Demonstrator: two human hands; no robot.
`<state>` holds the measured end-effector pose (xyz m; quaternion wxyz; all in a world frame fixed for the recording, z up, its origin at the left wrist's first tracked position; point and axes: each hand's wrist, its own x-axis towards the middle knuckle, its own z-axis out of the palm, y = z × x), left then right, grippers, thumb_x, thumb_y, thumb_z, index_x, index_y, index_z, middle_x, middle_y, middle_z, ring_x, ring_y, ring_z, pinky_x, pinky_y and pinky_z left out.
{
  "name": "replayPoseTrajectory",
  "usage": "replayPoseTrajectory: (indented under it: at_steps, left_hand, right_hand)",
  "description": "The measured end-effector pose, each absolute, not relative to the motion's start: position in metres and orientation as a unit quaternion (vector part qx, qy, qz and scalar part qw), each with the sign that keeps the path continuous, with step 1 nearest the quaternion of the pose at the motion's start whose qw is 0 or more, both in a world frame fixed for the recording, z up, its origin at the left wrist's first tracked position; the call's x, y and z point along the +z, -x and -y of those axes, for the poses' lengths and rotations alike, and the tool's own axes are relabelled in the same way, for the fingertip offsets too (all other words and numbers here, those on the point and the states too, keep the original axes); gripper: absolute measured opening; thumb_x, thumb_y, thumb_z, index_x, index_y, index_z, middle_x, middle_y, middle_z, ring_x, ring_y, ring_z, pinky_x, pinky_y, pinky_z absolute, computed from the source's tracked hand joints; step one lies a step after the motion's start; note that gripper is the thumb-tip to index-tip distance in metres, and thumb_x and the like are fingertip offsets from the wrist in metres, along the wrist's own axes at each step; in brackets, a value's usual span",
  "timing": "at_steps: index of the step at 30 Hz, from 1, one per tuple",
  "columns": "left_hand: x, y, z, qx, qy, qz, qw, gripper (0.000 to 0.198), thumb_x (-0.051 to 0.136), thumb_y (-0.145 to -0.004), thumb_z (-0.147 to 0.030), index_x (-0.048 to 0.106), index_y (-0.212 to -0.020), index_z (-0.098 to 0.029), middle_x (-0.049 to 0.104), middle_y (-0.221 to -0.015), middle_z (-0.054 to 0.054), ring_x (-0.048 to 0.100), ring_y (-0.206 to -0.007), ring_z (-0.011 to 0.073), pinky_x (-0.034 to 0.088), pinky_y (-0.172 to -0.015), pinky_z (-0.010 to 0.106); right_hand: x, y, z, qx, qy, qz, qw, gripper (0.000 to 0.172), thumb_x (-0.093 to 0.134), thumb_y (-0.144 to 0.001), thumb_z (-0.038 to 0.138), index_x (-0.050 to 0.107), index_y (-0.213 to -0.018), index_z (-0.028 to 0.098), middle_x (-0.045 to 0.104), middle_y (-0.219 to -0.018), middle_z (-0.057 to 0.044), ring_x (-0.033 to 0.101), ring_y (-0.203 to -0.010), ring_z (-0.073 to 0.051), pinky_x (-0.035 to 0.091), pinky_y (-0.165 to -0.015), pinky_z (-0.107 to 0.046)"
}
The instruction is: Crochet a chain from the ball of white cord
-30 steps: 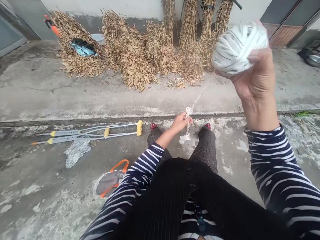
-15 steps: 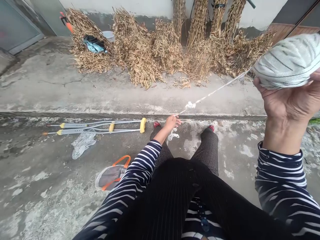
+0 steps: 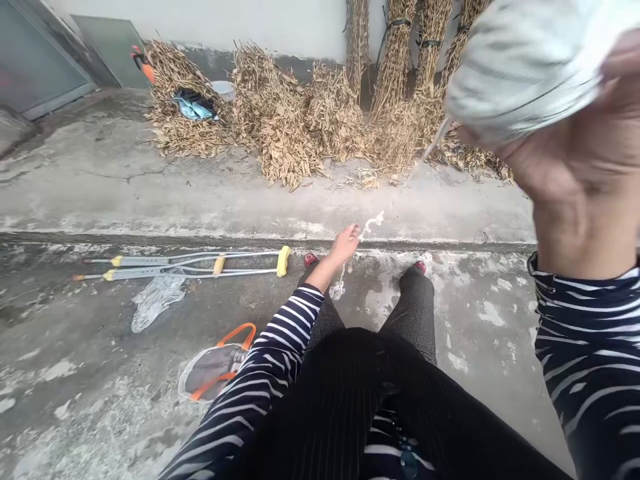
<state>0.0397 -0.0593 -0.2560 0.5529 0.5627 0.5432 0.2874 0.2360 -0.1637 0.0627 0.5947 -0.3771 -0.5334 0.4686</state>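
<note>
My right hand (image 3: 575,147) is raised close to the camera at the upper right, its fingers wrapped round a large ball of white cord (image 3: 525,73) and smeared by motion. From the ball's left side a strand runs down to the left and blurs out over the ground. Low in the middle, above my left shoe, my left hand (image 3: 345,245) pinches a white cord (image 3: 371,225). One part of this cord curls up to the right of the fingers, and a loose end hangs below them.
Crutches (image 3: 200,263) and a clear plastic bag (image 3: 157,300) lie on the ground at the left, with an orange-handled bag (image 3: 213,373) nearer. Dried plant bundles (image 3: 285,113) line the wall beyond a low concrete step (image 3: 150,200).
My right hand and the ball have come closer to the camera, moving up and left. The cord between the hands, taut before, now curls slack beside my left hand. The view has shifted slightly.
</note>
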Motion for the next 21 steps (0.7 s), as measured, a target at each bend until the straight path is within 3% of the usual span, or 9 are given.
replayPoseTrajectory:
  at_steps: [3,6,13,18,21]
  left_hand:
    - [-0.198,-0.05,0.044,0.406,-0.602,-0.4,0.559,0.046,0.058,-0.099,-0.015,0.063,-0.144,-0.023,0.068,-0.146,0.01,0.063,-0.135,0.0249,0.048,-0.118,0.041]
    - [-0.152,-0.063,0.037,0.475,-0.629,-0.258,0.558,0.046,0.067,-0.098,-0.032,0.063,-0.143,-0.02,0.069,-0.144,0.012,0.061,-0.14,0.0278,0.041,-0.124,0.045]
    - [-0.116,-0.103,0.034,0.558,-0.599,-0.222,0.53,0.025,0.076,-0.091,-0.038,0.08,-0.102,-0.015,0.081,-0.105,0.006,0.07,-0.122,0.0296,0.052,-0.11,0.044]
    - [-0.105,-0.104,0.033,0.535,-0.599,-0.183,0.567,0.025,0.076,-0.09,-0.04,0.081,-0.095,-0.015,0.081,-0.099,0.005,0.072,-0.114,0.0254,0.053,-0.105,0.038]
    - [-0.105,-0.097,0.032,0.508,-0.615,-0.178,0.576,0.027,0.075,-0.09,-0.04,0.08,-0.089,-0.014,0.081,-0.093,0.005,0.073,-0.105,0.0225,0.052,-0.103,0.034]
  right_hand:
    - [0.04,-0.224,0.147,0.481,0.353,0.539,0.595,0.049,0.074,-0.063,0.023,0.066,-0.111,0.027,0.068,-0.138,-0.001,0.057,-0.141,-0.036,0.071,-0.091,-0.051]
    - [0.012,-0.228,0.127,0.538,0.395,0.504,0.549,0.057,0.075,-0.063,0.027,0.063,-0.119,0.027,0.069,-0.134,-0.004,0.067,-0.124,-0.035,0.071,-0.08,-0.051]
    - [-0.007,-0.248,0.115,0.568,0.396,0.524,0.496,0.059,0.077,-0.068,0.032,0.062,-0.125,0.028,0.07,-0.133,-0.006,0.073,-0.108,-0.03,0.069,-0.073,-0.047]
    - [-0.001,-0.257,0.121,0.611,0.379,0.504,0.479,0.064,0.073,-0.062,0.034,0.064,-0.125,0.026,0.074,-0.123,-0.005,0.075,-0.092,-0.028,0.066,-0.06,-0.04]
    - [0.002,-0.258,0.123,0.597,0.375,0.489,0.513,0.065,0.069,-0.057,0.037,0.066,-0.12,0.021,0.077,-0.108,-0.008,0.074,-0.082,-0.028,0.063,-0.053,-0.037]
